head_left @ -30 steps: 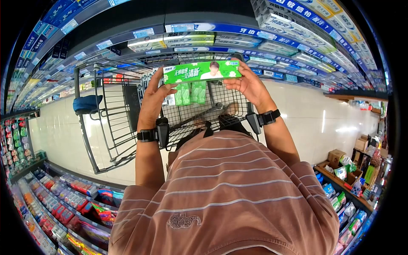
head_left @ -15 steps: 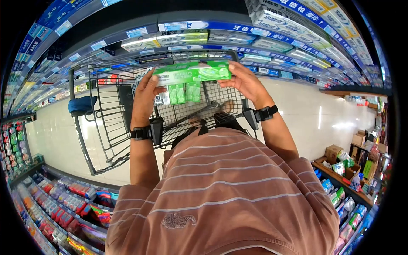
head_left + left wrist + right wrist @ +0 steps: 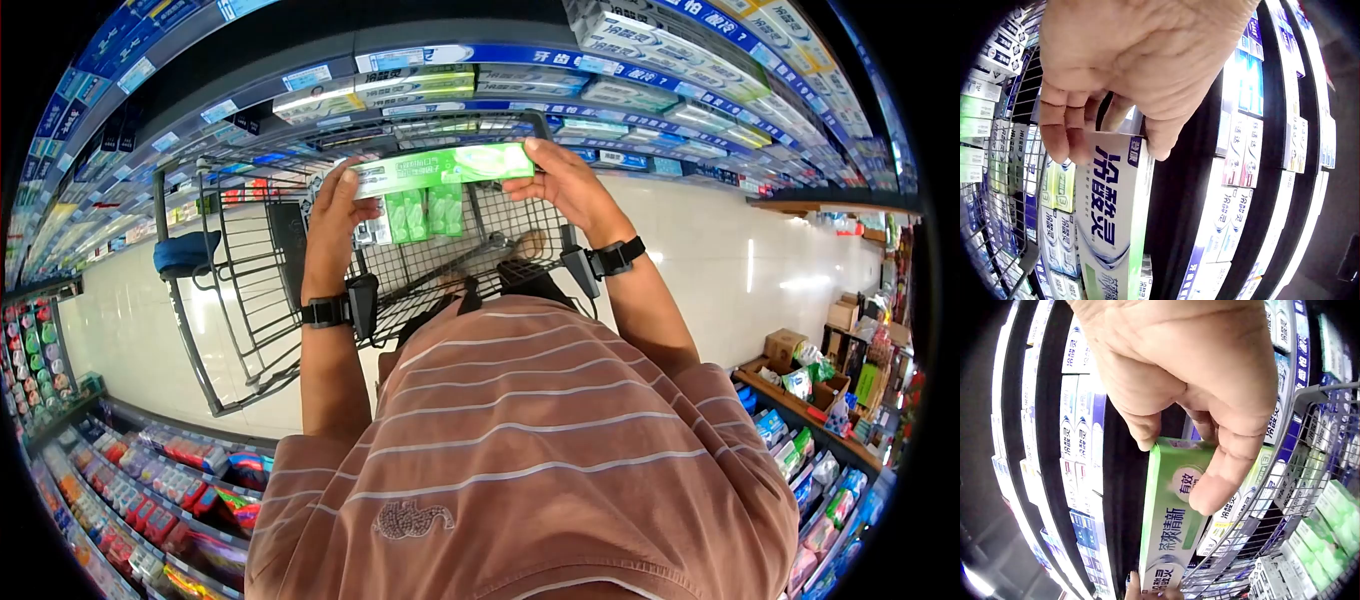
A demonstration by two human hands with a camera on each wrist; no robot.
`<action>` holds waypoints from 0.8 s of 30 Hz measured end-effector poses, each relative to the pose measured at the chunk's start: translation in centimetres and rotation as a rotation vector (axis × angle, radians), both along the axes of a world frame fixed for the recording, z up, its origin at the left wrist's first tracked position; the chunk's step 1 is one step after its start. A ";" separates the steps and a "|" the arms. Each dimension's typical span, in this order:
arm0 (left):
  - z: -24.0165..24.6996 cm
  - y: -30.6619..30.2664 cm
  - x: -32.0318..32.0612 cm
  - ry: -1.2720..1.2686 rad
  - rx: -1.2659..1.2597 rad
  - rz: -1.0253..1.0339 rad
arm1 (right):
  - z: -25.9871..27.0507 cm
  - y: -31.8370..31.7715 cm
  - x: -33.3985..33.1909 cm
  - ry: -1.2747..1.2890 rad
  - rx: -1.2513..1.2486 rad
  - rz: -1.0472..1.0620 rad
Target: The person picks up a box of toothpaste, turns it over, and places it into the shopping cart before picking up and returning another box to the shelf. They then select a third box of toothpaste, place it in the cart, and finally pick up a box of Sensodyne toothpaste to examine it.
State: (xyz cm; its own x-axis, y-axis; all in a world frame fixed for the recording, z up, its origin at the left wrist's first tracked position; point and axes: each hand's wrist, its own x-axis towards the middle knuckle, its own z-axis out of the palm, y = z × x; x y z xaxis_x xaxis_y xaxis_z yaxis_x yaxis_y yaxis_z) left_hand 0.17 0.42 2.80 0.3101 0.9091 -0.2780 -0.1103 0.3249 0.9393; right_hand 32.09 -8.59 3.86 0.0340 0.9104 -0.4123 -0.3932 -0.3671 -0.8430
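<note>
A long green and white toothpaste box point(image 3: 440, 168) is held level in front of the body, above a shopping cart. My left hand point(image 3: 333, 225) grips its left end; in the left wrist view the thumb and fingers pinch the white end of the toothpaste box point(image 3: 1113, 212). At the other end, my right hand point(image 3: 572, 195) pinches the green tip, and the right wrist view shows thumb and fingers on opposite sides of the toothpaste box point(image 3: 1175, 512). Below it, green boxes point(image 3: 408, 218) lie in the wire cart point(image 3: 500, 215).
Shelves of toothpaste boxes point(image 3: 415, 88) run along the far side, right behind the cart. A blue item point(image 3: 187, 252) hangs on the cart's handle at left. Packaged goods fill shelves point(image 3: 150, 480) behind on the left, and cardboard boxes point(image 3: 785, 347) stand at the right.
The toothpaste box has been turned between both hands, from the face with a person's picture to a face with small print. Hands and box have shifted slightly left in view.
</note>
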 end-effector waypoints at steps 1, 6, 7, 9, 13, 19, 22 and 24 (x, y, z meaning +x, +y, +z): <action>0.0 0.0 0.0 -0.004 -0.020 -0.012 | 0.1 0.0 0.0 -0.020 -0.016 0.007; -1.1 0.2 -0.2 0.055 -0.130 0.012 | 1.7 0.0 -0.6 -0.092 -0.064 0.051; -1.2 0.4 -0.3 0.088 -0.158 0.024 | 1.9 0.1 -0.7 -0.093 -0.070 0.061; -1.4 0.5 -0.1 0.080 -0.204 0.050 | 2.0 0.2 -0.8 -0.051 -0.068 0.087; -2.6 0.7 -0.4 0.030 -0.263 0.037 | 2.6 0.2 -1.2 -0.011 -0.050 0.114; -4.4 0.7 -0.9 -0.104 -0.346 0.006 | 3.4 -0.1 -2.0 0.125 0.048 0.213; -4.6 0.8 -0.9 -0.137 -0.372 -0.012 | 4.0 -0.1 -2.8 0.171 0.121 0.257; -4.5 0.6 -0.7 -0.145 -0.382 -0.023 | 4.5 -0.1 -3.4 0.184 0.156 0.275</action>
